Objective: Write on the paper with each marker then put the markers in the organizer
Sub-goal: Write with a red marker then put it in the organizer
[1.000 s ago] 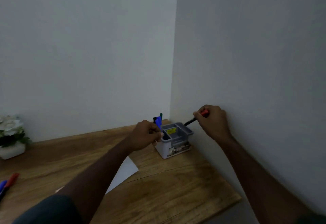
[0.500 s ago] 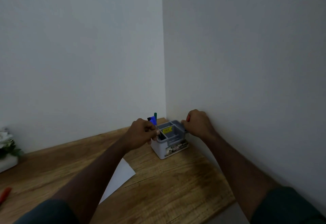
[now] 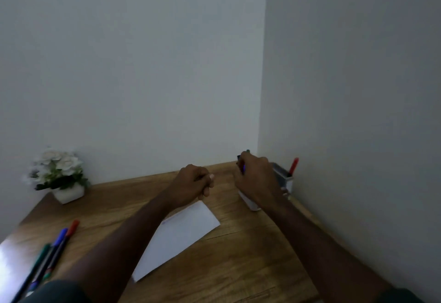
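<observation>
Markers partly stowed: organizer (image 3: 284, 178) in the desk's far right corner, against the wall, holds a red marker (image 3: 293, 166) upright.

Right hand (image 3: 257, 181) is over the organizer, closed around a blue marker (image 3: 243, 168); left hand (image 3: 193, 184) hovers curled near the paper (image 3: 181, 236), whether it holds anything I cannot tell. Three loose markers (image 3: 51, 252) lie at the desk's (image 3: 238, 267) left edge, likely unfinished. Walls hem the organizer on two sides; open room lies between paper and markers.

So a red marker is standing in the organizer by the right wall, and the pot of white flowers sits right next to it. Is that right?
Not quite. The head view shows the red marker standing in the organizer by the right wall, but the pot of white flowers sits far off at the table's left.
</observation>
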